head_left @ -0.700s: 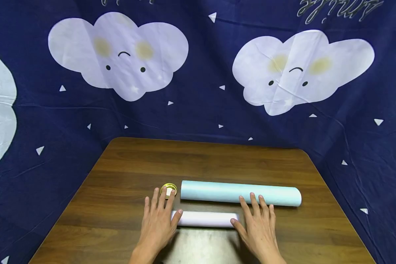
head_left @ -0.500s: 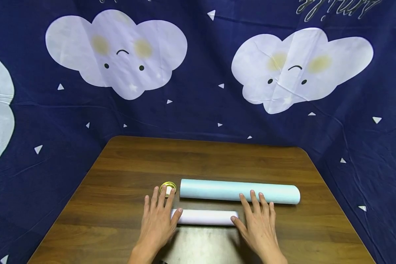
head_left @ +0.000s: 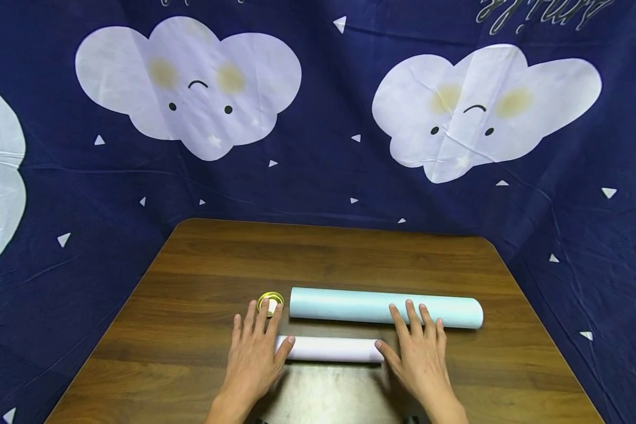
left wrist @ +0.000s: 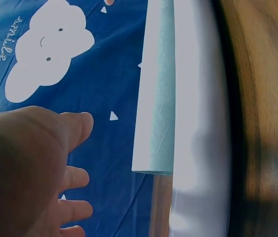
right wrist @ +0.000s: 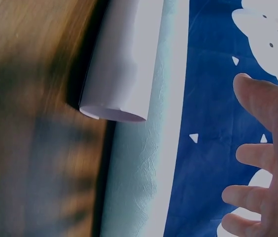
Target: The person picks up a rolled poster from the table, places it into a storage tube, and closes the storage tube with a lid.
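Observation:
A white paper roll (head_left: pixel 333 349) lies crosswise on the table, its hollow right end showing in the right wrist view. Behind it lies a longer, thicker light-blue roll (head_left: pixel 381 308). My left hand (head_left: pixel 253 360) is spread over the white roll's left end, hiding that end in the head view. Fingers outstretched, my right hand (head_left: pixel 420 359) is at the white roll's right end; its fingertips overlap the blue roll in the head view. Both wrist views show a gap between each hand and the rolls. Neither hand holds anything. A small round gold-rimmed object (head_left: pixel 278 296) sits beyond my left fingertips, partly covered by them.
The brown wooden table (head_left: pixel 318 253) has rounded far corners. Behind and beside it hangs a dark blue cloth (head_left: pixel 318 176) printed with white clouds and small triangles. Small dark objects (head_left: pixel 411 420) show at the bottom edge near my wrists.
My right hand has shifted slightly to the right, uncovering a little more of the white roll's right end. My left hand and both rolls have hardly moved.

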A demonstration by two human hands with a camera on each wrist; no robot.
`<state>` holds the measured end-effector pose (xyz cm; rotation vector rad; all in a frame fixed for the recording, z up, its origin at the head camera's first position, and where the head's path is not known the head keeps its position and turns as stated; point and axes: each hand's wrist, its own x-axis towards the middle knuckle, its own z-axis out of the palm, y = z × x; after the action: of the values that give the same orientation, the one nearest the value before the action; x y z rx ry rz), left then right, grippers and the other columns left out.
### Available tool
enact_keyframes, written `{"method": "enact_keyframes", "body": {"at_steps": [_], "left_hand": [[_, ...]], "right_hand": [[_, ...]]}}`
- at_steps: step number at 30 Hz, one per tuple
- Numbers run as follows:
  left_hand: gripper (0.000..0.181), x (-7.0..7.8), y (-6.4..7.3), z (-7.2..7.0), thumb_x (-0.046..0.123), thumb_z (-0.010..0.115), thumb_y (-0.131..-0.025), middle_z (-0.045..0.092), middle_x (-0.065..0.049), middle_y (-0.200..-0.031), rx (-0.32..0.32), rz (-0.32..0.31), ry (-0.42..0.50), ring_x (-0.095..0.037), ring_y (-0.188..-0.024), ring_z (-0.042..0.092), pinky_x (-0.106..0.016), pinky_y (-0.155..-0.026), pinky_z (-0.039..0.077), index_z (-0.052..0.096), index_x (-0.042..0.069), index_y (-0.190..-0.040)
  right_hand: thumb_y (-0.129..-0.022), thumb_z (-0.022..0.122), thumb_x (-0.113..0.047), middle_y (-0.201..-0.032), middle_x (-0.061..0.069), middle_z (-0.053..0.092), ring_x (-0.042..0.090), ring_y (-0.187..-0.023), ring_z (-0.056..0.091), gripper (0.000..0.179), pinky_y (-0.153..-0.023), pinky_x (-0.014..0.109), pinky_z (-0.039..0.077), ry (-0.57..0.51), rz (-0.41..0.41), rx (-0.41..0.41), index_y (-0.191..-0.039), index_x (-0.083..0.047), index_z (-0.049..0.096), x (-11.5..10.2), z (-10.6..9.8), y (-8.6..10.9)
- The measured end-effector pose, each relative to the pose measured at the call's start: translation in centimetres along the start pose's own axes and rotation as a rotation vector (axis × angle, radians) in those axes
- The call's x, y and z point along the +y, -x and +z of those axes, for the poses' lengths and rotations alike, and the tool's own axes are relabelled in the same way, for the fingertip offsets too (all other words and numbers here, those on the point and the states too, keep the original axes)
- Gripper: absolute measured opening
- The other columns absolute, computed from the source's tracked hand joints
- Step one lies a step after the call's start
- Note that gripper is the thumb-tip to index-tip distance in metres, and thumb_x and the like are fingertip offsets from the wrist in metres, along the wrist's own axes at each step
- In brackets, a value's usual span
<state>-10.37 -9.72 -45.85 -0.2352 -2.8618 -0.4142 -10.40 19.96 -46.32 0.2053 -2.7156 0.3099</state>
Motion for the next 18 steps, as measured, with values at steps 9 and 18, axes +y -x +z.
{"method": "enact_keyframes", "body": {"at_steps": [9,18], "left_hand": [[0.067,0.2,0.2,0.3,0.049,0.055,-0.089,0.031,-0.016,-0.152,-0.014,0.001,0.005,-0.038,-0.144,0.021,-0.06,-0.114,0.015,0.04,0.013,-0.143],[0.069,0.3,0.2,0.3,0.049,0.057,-0.088,0.032,-0.015,-0.152,-0.003,0.0,0.015,-0.038,-0.143,0.021,-0.059,-0.115,0.015,0.04,0.013,-0.143]], "right_hand": [[-0.079,0.071,-0.044,-0.147,0.024,0.037,0.046,-0.136,0.026,0.073,-0.107,0.066,0.016,0.001,0.01,-0.038,-0.14,-0.016,0.042,1.1,-0.3,-1.2],[-0.08,0.07,-0.044,-0.146,0.025,0.036,0.046,-0.136,0.026,0.073,-0.108,0.065,0.016,-0.009,0.003,-0.03,-0.141,-0.016,0.041,1.9,-0.2,-2.2]]}}
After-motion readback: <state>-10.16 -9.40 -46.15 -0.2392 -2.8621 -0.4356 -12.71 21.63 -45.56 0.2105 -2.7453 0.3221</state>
